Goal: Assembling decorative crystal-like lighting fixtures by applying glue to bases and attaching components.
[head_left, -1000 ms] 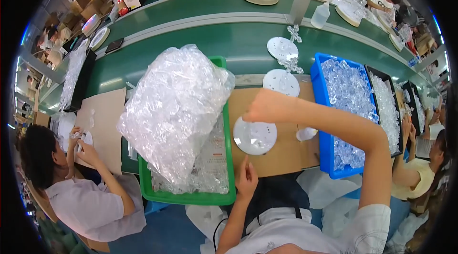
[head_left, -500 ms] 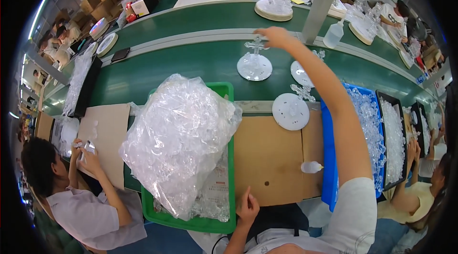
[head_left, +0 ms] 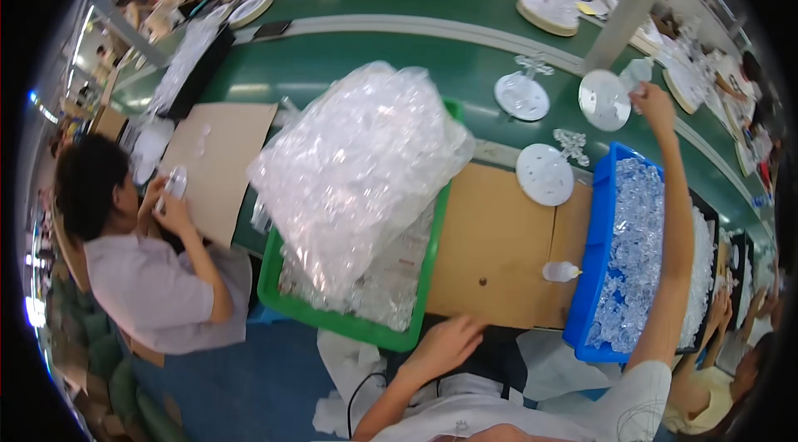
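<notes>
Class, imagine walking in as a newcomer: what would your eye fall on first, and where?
Probably the bulging clear bag, left of centre, lying over the green bin. Next, the blue bin on the right, full of clear pieces. Above it in the picture, the outstretched right hand is beside a white disc.

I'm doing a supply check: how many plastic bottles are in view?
2 that show: a small white bottle lies on the cardboard, left of the blue bin; a larger translucent bottle is just beyond the right hand. Others may be hidden.
</notes>
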Action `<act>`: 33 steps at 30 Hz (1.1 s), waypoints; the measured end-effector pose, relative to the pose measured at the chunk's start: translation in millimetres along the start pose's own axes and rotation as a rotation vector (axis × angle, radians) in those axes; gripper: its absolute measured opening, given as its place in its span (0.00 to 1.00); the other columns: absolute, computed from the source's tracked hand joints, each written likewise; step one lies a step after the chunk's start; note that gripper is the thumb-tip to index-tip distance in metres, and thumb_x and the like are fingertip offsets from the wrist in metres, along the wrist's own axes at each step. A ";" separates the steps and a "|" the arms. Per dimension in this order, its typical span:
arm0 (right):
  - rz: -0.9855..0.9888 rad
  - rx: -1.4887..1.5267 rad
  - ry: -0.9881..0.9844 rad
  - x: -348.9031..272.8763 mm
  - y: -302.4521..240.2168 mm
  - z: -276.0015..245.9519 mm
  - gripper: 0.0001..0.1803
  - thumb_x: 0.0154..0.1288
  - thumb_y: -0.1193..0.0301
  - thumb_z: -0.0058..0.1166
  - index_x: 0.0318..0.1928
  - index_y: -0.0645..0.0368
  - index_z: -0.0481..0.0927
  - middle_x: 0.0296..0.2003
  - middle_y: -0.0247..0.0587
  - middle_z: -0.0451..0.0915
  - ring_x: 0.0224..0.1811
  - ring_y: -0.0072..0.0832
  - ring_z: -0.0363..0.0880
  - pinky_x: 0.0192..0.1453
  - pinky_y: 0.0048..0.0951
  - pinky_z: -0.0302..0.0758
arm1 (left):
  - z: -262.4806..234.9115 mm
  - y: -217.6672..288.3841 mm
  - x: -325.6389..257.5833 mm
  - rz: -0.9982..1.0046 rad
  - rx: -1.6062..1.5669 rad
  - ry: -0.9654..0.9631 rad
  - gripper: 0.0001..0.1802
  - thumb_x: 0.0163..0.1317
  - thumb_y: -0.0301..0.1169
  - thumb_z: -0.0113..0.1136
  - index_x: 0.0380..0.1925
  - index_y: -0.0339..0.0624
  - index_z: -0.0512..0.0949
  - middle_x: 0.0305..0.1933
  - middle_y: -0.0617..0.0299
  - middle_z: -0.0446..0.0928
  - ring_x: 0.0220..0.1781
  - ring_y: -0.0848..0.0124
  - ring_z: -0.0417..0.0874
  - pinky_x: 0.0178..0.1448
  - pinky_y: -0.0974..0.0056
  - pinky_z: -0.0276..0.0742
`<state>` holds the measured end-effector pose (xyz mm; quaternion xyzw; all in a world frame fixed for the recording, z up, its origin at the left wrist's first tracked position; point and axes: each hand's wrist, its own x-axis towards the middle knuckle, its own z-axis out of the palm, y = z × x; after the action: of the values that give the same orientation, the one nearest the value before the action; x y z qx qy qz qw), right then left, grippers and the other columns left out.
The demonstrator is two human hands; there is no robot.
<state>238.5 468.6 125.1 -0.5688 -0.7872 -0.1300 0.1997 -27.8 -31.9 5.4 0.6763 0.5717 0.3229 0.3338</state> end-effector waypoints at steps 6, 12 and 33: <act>-0.318 0.228 -0.328 -86.3 -179.7 -123.6 0.11 0.56 0.61 0.57 0.38 0.51 0.80 0.29 0.44 0.82 0.29 0.39 0.81 0.34 0.34 0.75 | -96.9 13.1 -52.0 -0.230 0.278 0.524 0.15 0.56 0.24 0.54 0.45 0.40 0.76 0.47 0.52 0.77 0.47 0.56 0.78 0.50 0.60 0.74; -0.690 0.360 -0.458 -139.3 -215.7 -66.4 0.10 0.53 0.62 0.59 0.36 0.48 0.80 0.26 0.43 0.80 0.31 0.43 0.79 0.33 0.40 0.74 | -94.5 -23.3 -10.3 -0.157 0.532 0.413 0.17 0.54 0.28 0.57 0.45 0.36 0.73 0.41 0.50 0.77 0.45 0.53 0.77 0.48 0.56 0.74; 0.258 1.644 -0.639 -340.0 -269.0 -137.7 0.28 0.52 0.76 0.63 0.55 0.62 0.70 0.44 0.38 0.78 0.36 0.22 0.78 0.43 0.22 0.75 | -7.1 42.9 10.7 -0.031 -0.989 0.909 0.06 0.57 0.17 0.59 0.33 0.36 0.73 0.44 0.59 0.74 0.42 0.76 0.76 0.45 0.73 0.73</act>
<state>99.4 36.4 96.0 -0.3390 -0.5797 0.6641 0.3286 -8.2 -26.0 45.3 0.2322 0.4496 0.7949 0.3349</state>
